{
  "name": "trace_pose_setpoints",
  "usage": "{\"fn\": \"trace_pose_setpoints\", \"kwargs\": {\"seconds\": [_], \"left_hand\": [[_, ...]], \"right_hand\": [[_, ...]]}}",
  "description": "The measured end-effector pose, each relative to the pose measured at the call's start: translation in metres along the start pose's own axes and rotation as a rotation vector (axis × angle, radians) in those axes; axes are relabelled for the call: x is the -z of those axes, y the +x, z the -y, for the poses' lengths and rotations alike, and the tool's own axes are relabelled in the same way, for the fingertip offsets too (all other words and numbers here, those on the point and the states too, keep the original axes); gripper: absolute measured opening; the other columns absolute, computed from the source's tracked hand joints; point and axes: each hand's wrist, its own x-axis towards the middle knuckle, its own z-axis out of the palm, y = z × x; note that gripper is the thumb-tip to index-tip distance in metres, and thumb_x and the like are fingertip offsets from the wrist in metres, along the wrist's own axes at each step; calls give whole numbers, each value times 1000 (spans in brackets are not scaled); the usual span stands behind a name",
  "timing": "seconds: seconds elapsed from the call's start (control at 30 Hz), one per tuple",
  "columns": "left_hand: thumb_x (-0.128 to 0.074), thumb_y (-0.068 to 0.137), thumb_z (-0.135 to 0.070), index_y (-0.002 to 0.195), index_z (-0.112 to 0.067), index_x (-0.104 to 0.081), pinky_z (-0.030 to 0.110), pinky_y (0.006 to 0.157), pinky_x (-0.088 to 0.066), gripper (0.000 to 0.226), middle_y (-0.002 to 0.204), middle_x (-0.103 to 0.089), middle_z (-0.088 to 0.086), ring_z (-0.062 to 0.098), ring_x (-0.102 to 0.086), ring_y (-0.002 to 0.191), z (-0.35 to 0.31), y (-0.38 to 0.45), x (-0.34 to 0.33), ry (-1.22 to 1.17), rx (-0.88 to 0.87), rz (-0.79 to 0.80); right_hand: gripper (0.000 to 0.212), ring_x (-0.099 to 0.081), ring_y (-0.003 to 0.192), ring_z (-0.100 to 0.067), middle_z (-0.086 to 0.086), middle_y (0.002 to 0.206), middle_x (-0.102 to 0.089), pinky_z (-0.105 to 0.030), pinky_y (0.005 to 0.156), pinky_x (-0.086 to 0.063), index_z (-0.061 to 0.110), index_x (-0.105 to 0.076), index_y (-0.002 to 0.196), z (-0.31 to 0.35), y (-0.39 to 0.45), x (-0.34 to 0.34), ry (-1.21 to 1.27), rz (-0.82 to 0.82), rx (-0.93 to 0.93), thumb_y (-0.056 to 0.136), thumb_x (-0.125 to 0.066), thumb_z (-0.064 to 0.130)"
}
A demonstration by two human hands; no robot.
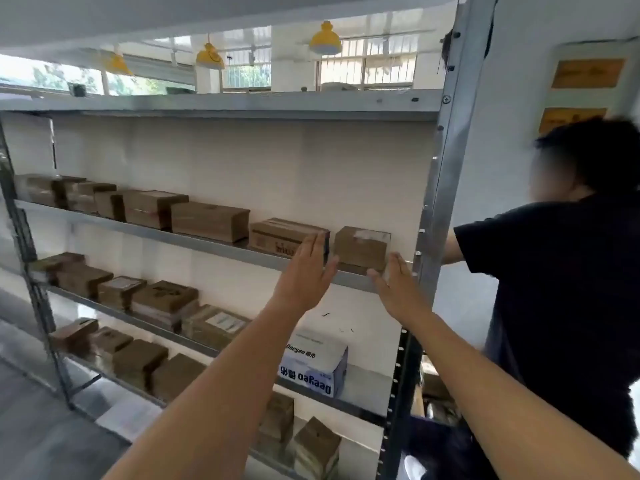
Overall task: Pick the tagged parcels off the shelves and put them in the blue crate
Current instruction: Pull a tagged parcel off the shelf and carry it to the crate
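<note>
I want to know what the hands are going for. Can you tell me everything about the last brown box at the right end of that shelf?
The brown box looks like plain cardboard, with pale tape across its top. It sits flat on the grey metal shelf, last in its row, beside the upright post. A gap separates it from the next box. The left hand and right hand reach up with straight fingers on either side; whether they touch it is unclear. No tag shows clearly.

The parcels along the shelves are plain brown cardboard, some bearing white labels, and the shelving is grey metal against a white wall. On a lower shelf sits a white box printed with blue lettering. Far above hang yellow lamps, and the person on the right wears a black shirt.
</note>
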Motion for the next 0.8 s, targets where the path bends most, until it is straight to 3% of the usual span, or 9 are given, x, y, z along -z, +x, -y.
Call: {"fn": "trace_pose_setpoints", "kwargs": {"seconds": [0.2, 0.4, 0.57, 0.73, 0.8], "left_hand": [[-34, 102, -39, 151, -5, -18, 39, 119, -21, 62, 158, -20, 14, 28, -20, 146, 33, 69, -42, -360, 155, 66], [-32, 102, -42, 151, -6, -24, 39, 119, -19, 61, 156, -26, 13, 27, -25, 144, 50, 116, -87, -659, 277, 134], [-29, 103, -43, 148, -7, -30, 45, 116, -26, 57, 151, -36, 16, 30, -33, 139, 55, 130, -112, -835, 365, 226], [-26, 100, -54, 153, -20, -20, 43, 118, -23, 63, 155, -30, 7, 27, -29, 141, 67, 137, -127, -927, 476, 264], [-27, 98, -59, 151, -26, -25, 45, 118, -23, 62, 153, -32, 4, 26, -30, 140, 69, 142, -130, -992, 542, 274]], "right_hand": [[72, -15, 148, -24, -5, 163, -10, -36, 117, -16, 13, -7, 155, 4, 62, -33, 273, -151, -194, 100, -35, 50], [57, -33, 140, -27, -11, 153, -35, -29, 110, -26, 6, -26, 149, -1, 103, -51, 436, -318, -327, 103, -39, 37], [60, -34, 140, -28, -9, 154, -34, -44, 116, -28, 12, -22, 152, -13, 117, -59, 539, -338, -454, 102, -35, 43], [55, -35, 139, -24, -5, 152, -38, -41, 117, -27, 15, -27, 151, -20, 124, -59, 596, -345, -472, 103, -30, 42], [55, -35, 139, -25, -4, 153, -37, -43, 117, -26, 19, -26, 151, -19, 127, -59, 597, -307, -487, 103, -25, 45]]}}
